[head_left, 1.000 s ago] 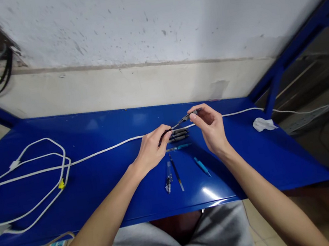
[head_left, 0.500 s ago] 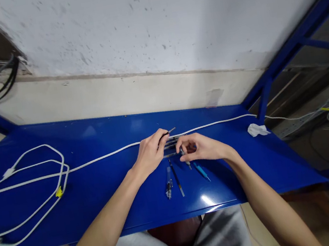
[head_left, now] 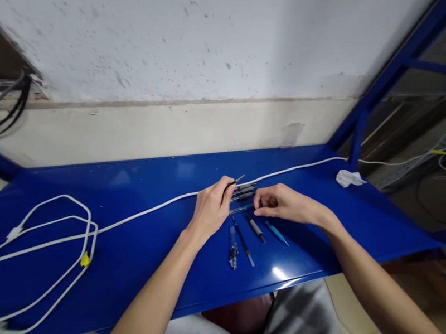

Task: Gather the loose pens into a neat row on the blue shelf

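- pens [head_left: 244,191]: where did they lie on my feed?
- on the blue metal table [head_left: 315,242], around the middle of its length. three sat side by side, crosswise, toward the back edge. a teal pen [head_left: 243,208] lay crosswise just nearer me. four more pointed at the front edge: a clear pen [head_left: 233,249], a thin dark pen [head_left: 242,241], a grey pen [head_left: 255,228] and a blue pen [head_left: 276,233].
- and my hands?
- my left hand [head_left: 211,209] had its fingers closed narrow on a slim dark pen [head_left: 238,179], its tip showing past them. my right hand [head_left: 286,206] was curled, its fingers [head_left: 263,202] narrow and right at the end of the teal pen. i could not tell whether they held it.
- how far along did it look?
- four pens lay lengthwise, four crosswise, and one was in my left hand.
- anything else nearby?
- a white cable [head_left: 149,209] ran along the table behind my hands, and a crumpled tissue [head_left: 349,177] sat near the back right corner.
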Demonstrator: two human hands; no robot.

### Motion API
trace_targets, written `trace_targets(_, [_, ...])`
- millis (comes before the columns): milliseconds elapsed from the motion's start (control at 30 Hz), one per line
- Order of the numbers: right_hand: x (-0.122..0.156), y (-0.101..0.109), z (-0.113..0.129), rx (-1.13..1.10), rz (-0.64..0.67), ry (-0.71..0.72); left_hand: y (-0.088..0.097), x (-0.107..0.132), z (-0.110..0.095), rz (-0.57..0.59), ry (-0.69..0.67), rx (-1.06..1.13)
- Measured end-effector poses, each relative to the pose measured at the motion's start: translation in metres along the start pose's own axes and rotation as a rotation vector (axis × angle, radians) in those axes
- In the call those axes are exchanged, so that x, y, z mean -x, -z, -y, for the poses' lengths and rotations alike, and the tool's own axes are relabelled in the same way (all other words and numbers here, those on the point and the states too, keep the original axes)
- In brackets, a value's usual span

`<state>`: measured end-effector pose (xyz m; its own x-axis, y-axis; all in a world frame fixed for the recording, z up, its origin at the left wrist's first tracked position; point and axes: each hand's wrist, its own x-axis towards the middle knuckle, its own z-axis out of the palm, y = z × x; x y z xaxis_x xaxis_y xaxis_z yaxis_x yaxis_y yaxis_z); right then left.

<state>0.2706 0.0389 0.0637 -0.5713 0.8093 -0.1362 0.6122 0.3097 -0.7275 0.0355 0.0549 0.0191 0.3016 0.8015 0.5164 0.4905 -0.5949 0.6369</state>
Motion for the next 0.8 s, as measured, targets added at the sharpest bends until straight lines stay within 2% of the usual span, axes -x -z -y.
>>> trace_targets(100, [0.022, -0.012, -0.002, 0.195, -0.103, -0.122, -0.001, 0.000, -0.002, 0.003, -0.018, 0.006])
trace_targets(167, [0.031, -0.019, -0.002, 0.273, -0.088, -0.163, -0.003, 0.000, -0.003, -0.006, -0.043, 0.003])
trace_targets(233, [0.030, -0.020, -0.001, 0.305, -0.030, -0.146, -0.004, 0.000, -0.004, -0.022, -0.066, 0.002])
trace_targets(333, [0.017, -0.010, 0.003, 0.342, 0.038, -0.114, -0.004, 0.000, -0.002, -0.033, -0.055, -0.002])
trace_targets(400, [0.009, 0.000, 0.006, 0.398, 0.013, -0.127, -0.003, -0.001, 0.000, -0.033, -0.022, -0.012])
trace_targets(533, [0.020, 0.007, 0.009, 0.491, 0.000, -0.196, -0.002, -0.002, 0.004, -0.042, 0.012, -0.027])
trace_targets(633, [0.044, -0.003, 0.007, 0.516, 0.112, -0.245, -0.004, -0.002, 0.003, -0.025, -0.013, -0.023])
trace_targets(700, [0.054, -0.008, 0.006, 0.525, 0.138, -0.226, -0.005, -0.002, 0.001, -0.009, -0.036, -0.020])
trace_targets(800, [0.050, -0.001, 0.008, 0.399, 0.126, -0.155, -0.007, -0.001, 0.000, -0.001, -0.060, -0.034])
